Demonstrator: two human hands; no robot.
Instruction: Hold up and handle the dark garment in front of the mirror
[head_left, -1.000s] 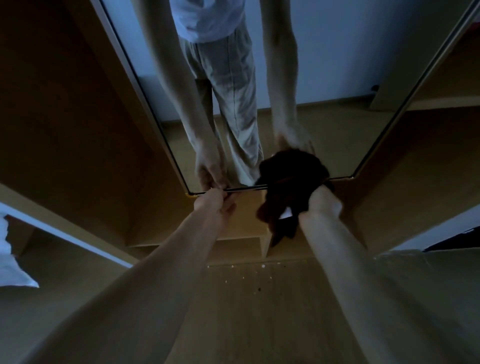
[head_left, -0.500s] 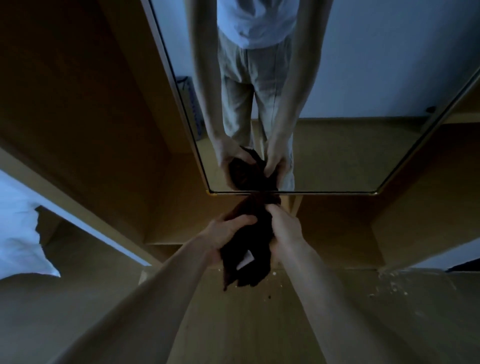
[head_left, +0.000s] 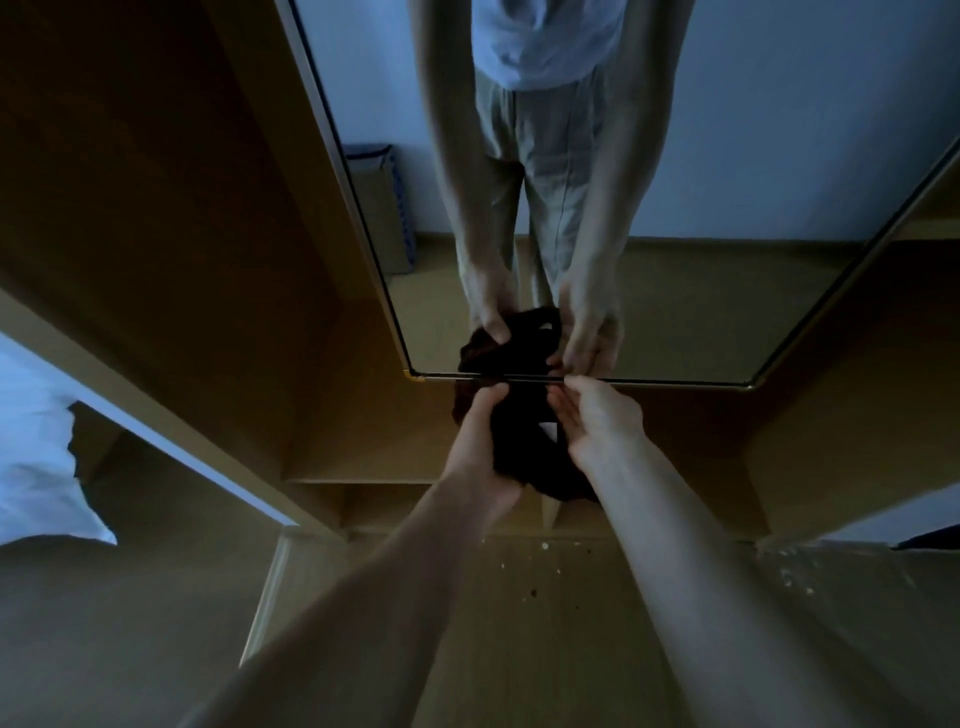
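Dim room w/ wood panelling; a mirror (head_left: 675, 182) leans over a low wooden shelf (head_left: 395, 470), floor (head_left: 519, 649) below. Light is poor, so detail is hard to make out. Mirror's top and right side are cut off by the frame; person's reflection shows only torso, trousers and arms. White bedding (head_left: 36, 467) at far left is cut off too.

Dark cloth (head_left: 524, 447) is bunched up btwn both hands, just below the mirror's bottom edge; its upper part meets the glass line and its double shows in the reflection. Folds are lost in shadow, can't tell what garment it is.

Left hand (head_left: 480, 447) grips the cloth from the left side, fingers curled into it. Right hand (head_left: 597, 423) is at the cloth's right side, palm turned toward it, fingers fairly straight, fingertips near the mirror's edge; can't tell whether it pinches any fabric.

Small white tag (head_left: 548, 431) shows on the cloth nr the right palm; any writing too small to read.
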